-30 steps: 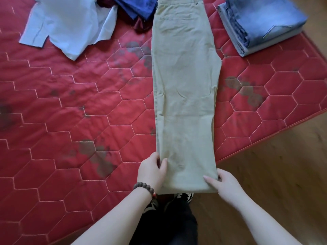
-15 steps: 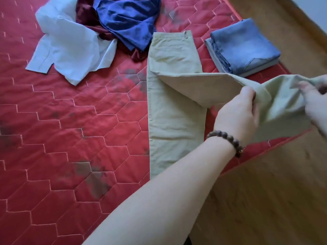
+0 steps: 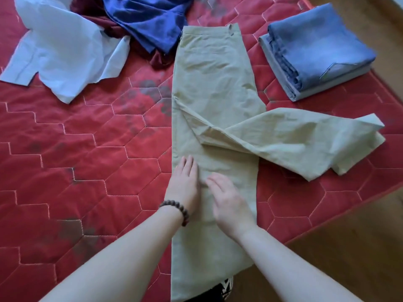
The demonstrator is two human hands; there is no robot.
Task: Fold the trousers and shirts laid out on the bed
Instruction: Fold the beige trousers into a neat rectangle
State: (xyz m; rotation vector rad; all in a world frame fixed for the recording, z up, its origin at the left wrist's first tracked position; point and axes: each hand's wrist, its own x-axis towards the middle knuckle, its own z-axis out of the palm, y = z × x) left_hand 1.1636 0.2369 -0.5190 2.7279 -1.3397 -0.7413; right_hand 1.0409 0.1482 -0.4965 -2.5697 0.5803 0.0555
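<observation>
Both hands flat on the khaki trousers near the front edge of the bed.

The left hand and right hand lie side by side, fingers straight, holding nothing, pressing the lower leg of the trousers. The upper leg is flung out sideways toward the bed's right edge. Folded jeans sit at the far right corner; a white shirt, a blue shirt and a maroon garment are heaped along the far edge.

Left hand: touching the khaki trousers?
Touching. The head view shows the left hand lying flat, fingers straight, on the lower leg of the khaki trousers.
</observation>
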